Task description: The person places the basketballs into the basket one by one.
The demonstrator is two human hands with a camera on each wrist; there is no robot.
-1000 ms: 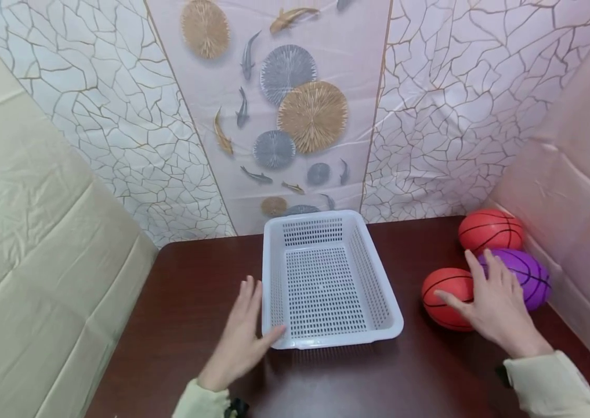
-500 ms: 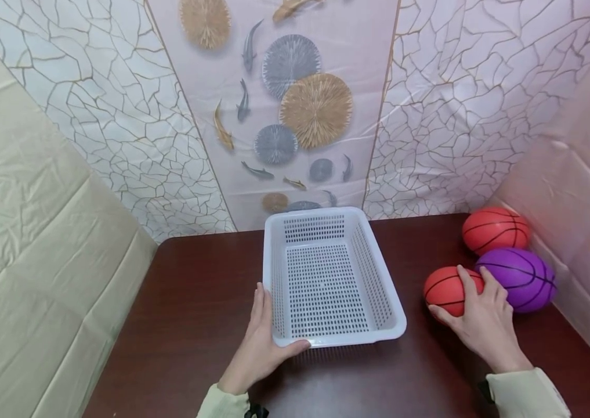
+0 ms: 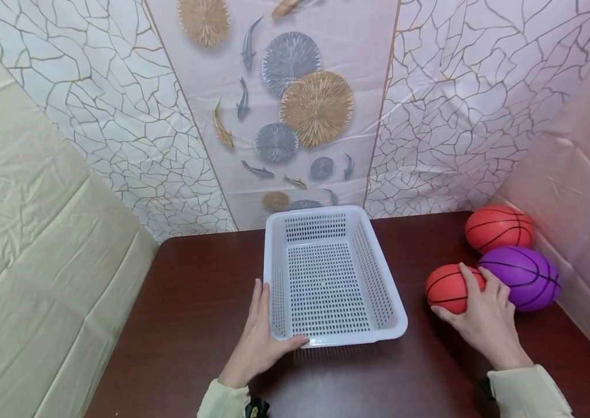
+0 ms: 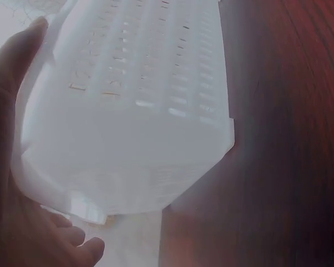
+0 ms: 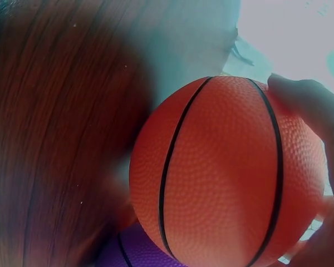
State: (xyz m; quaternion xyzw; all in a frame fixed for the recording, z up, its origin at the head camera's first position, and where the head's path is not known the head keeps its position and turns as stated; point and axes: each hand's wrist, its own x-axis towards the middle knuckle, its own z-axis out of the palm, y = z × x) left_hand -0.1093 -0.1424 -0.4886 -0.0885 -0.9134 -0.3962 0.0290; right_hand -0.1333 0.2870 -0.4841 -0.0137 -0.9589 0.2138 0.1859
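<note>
A white perforated plastic basket (image 3: 326, 284) stands on the dark table. My left hand (image 3: 260, 348) holds its near left corner, thumb over the front rim and fingers along the left side; the left wrist view shows the basket's outer wall (image 4: 128, 133) close up, with fingertips by the rim. On the right, my right hand (image 3: 488, 319) grips a small red toy basketball (image 3: 446, 288), thumb on the near side and fingers over its top. In the right wrist view this ball (image 5: 222, 172) fills the hand, and its far side is hidden.
Touching or close beside the gripped ball lies a purple toy basketball (image 3: 524, 278). Behind it, near the right wall covering (image 3: 582, 191), sits another red toy basketball (image 3: 500, 227). A patterned cloth (image 3: 430, 128) hangs behind the table (image 3: 195, 302).
My left hand has moved right and taken hold of the basket's corner. The right hand has come down from above the balls and closed round the nearer red toy basketball.
</note>
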